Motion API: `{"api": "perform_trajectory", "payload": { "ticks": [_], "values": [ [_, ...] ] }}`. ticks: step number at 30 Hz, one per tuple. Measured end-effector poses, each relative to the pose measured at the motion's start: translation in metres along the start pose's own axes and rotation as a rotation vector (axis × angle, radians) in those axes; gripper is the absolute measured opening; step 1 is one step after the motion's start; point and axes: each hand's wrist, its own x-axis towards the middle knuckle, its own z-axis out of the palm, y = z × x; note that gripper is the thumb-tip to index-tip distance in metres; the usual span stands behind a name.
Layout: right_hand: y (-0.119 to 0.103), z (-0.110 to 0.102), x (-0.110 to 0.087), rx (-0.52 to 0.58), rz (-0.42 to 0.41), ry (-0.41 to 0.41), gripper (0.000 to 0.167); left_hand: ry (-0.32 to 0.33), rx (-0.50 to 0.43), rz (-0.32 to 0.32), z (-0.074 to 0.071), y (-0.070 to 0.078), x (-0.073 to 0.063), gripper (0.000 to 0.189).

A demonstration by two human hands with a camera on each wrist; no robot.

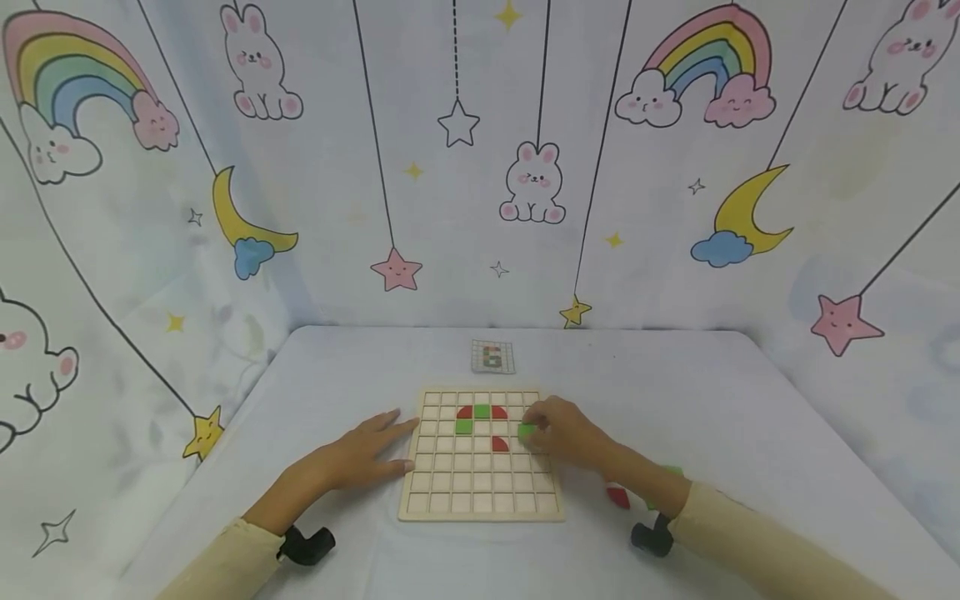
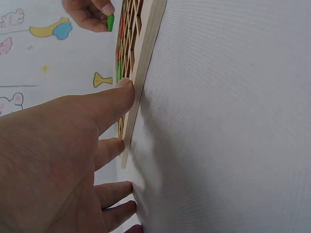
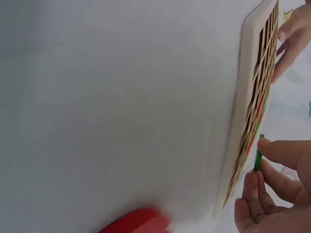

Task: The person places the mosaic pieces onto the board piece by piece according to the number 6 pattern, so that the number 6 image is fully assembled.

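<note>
A square wooden grid board [image 1: 480, 516] lies on the table. Two green square tiles [image 1: 464, 427] sit in its cells, along with several red rounded-corner tiles [image 1: 500, 444]. Fingers outspread, my left hand [image 1: 363, 457] steadies the board's left side, with thumb and index fingertip on the wooden rim [image 2: 141, 68]. Over the right-hand columns, my right hand [image 1: 572, 433] pinches a green tile [image 3: 259, 159] between thumb and fingers. In the right wrist view that tile is held edge-on, close above the grid.
Behind the board lies a small card [image 1: 492, 357] printed with a grid and a coloured figure. Loose red tiles [image 1: 618, 497] and green tiles [image 1: 673, 472] lie right of the board, partly covered by my right forearm. A patterned cloth backdrop [image 1: 465, 208] rises behind the table.
</note>
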Motion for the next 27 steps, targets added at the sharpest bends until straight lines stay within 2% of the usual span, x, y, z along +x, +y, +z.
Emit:
{"api": "perform_trajectory", "payload": {
  "ticks": [6, 15, 27],
  "values": [
    [-0.028, 0.012, 0.005, -0.017, -0.136, -0.007, 0.017, 0.006, -0.008, 0.007, 0.0, 0.0, 0.0, 0.075],
    [-0.047, 0.031, 0.014, -0.115, -0.238, -0.026, 0.018, -0.002, 0.004, 0.002, -0.001, 0.001, 0.001, 0.074],
    [-0.053, 0.039, 0.013, -0.211, -0.235, -0.018, 0.016, 0.005, 0.006, -0.002, 0.001, -0.002, 0.001, 0.074]
  ]
}}
